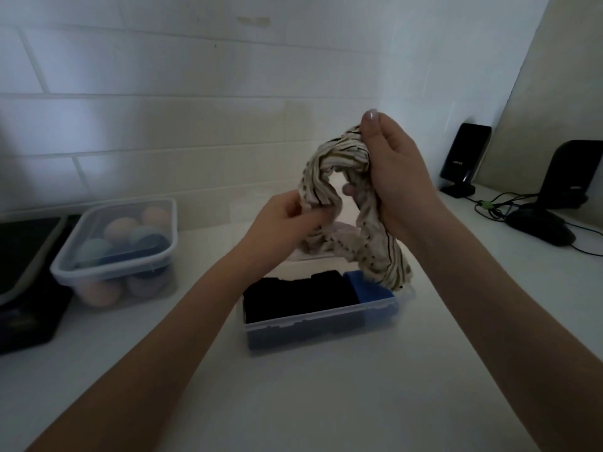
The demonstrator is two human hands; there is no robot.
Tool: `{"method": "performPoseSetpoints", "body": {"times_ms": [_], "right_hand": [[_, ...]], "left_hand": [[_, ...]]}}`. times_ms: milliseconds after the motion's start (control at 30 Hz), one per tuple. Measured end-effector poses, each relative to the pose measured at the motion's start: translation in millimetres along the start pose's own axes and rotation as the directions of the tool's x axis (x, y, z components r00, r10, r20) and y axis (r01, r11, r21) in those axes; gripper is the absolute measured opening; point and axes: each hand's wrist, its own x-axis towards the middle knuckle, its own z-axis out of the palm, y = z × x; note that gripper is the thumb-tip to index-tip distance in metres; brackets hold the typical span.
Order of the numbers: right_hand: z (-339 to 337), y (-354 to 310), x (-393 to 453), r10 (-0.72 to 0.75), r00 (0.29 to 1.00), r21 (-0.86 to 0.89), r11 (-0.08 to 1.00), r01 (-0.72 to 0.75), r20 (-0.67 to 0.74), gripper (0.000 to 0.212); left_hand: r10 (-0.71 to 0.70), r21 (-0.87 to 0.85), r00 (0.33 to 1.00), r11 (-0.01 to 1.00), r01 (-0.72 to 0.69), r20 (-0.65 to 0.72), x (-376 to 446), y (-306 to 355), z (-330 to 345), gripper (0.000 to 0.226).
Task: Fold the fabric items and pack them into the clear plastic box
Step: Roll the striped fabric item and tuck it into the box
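Striped fabric, cream with dark lines, hangs bunched in mid-air above the clear plastic box on a white counter, the right hand clenched round its upper end and the left hand pinching a lower fold. Folded black cloth and a blue piece already sit in the box (a lidded tub of pastel balls stands well to the left). With its tail brushing the far rim, the twisted piece could likely snag or go in crumpled, crowding the space left
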Motion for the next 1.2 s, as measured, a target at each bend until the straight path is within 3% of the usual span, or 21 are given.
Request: {"method": "performPoseSetpoints", "body": {"times_ms": [67, 133, 233, 300, 333, 433, 500, 533, 600, 667, 767, 900, 1000, 1100, 1200], "right_hand": [[-5.1, 2.9, 0.8, 0.079, 0.997, 0.014, 0.997, -0.079, -0.019, 0.032], [-10.3, 5.7, 1.4, 0.164, 0.986, -0.007, 0.986, -0.164, -0.005, 0.034], [-12.7, 8.2, 0.8, 0.297, 0.954, -0.125, 0.949, -0.289, 0.050, 0.044], [-9.4, 8.0, -0.8, 0.382, 0.920, -0.214, 0.909, -0.357, 0.089, 0.051], [-6.9, 7.6, -1.8, 0.417, 0.902, -0.236, 0.893, -0.384, 0.109, 0.052], [-2.3, 9.5, -4.8, 0.416, 0.886, -0.267, 0.894, -0.359, 0.203, 0.042], [-1.8, 10.5, -6.8, 0.332, 0.891, -0.233, 0.935, -0.267, 0.310, 0.030], [-1.7, 10.4, -7.7, 0.286, 0.884, -0.175, 0.956, -0.236, 0.369, 0.024], [-0.6, 9.1, -8.9, 0.214, 0.855, -0.037, 0.974, -0.223, 0.473, 0.012], [1.9, 7.3, -10.3, 0.172, 0.836, 0.036, 0.974, -0.223, 0.522, 0.012], [4.8, 3.5, -13.1, 0.135, 0.841, 0.115, 0.967, -0.226, 0.524, 0.033], [3.9, 2.5, -13.7, 0.188, 0.841, 0.147, 0.942, -0.300, 0.507, 0.059], [3.5, 5.1, -15.2, 0.232, 0.801, 0.137, 0.922, -0.361, 0.552, 0.069], [3.9, 6.4, -17.3, 0.213, 0.777, 0.139, 0.923, -0.359, 0.592, 0.066], [4.0, 6.7, -15.4, 0.184, 0.838, 0.166, 0.937, -0.308, 0.513, 0.051]], "left_hand": [[-0.110, -0.188, 0.993, 0.977, 0.100, -0.046, 3.3, 5.8, -3.5, 0.020], [-0.190, -0.489, 0.982, 0.857, 0.159, -0.014, 8.2, 7.4, -8.6, 0.034], [-0.202, -0.847, 0.971, 0.487, 0.214, 0.129, 11.0, 4.1, -25.5, 0.042], [-0.078, -0.940, 0.968, 0.230, 0.251, 0.239, 11.9, 2.0, -37.1, 0.037], [-0.021, -0.946, 0.968, 0.210, 0.248, 0.249, 11.0, 4.1, -41.3, 0.038], [-0.002, -0.934, 0.990, 0.333, 0.133, 0.140, 12.3, 8.7, -46.5, 0.072], [-0.047, -0.933, 0.993, 0.341, 0.115, 0.105, 13.5, 8.1, -45.8, 0.095], [-0.073, -0.931, 0.994, 0.351, 0.097, 0.076, 14.4, 6.3, -44.9, 0.094], [-0.107, -0.894, 0.994, 0.444, 0.064, 0.019, 15.2, 5.0, -43.3, 0.063], [-0.070, -0.743, 0.996, 0.670, 0.004, -0.057, 14.1, 8.5, -38.8, 0.037], [0.114, -0.415, 0.989, 0.899, -0.142, -0.090, 9.2, 10.8, -30.8, 0.049], [0.203, -0.196, 0.979, 0.961, -0.196, 0.020, 2.1, 9.5, -25.2, 0.027], [0.174, -0.132, 0.982, 0.978, -0.164, 0.071, 2.5, 7.0, -28.9, 0.032], [0.156, -0.020, 0.973, 0.988, -0.154, 0.171, 1.7, 8.7, -29.6, 0.042], [0.173, -0.006, 0.971, 0.985, -0.174, 0.168, 0.9, 12.5, -25.1, 0.043]]}}
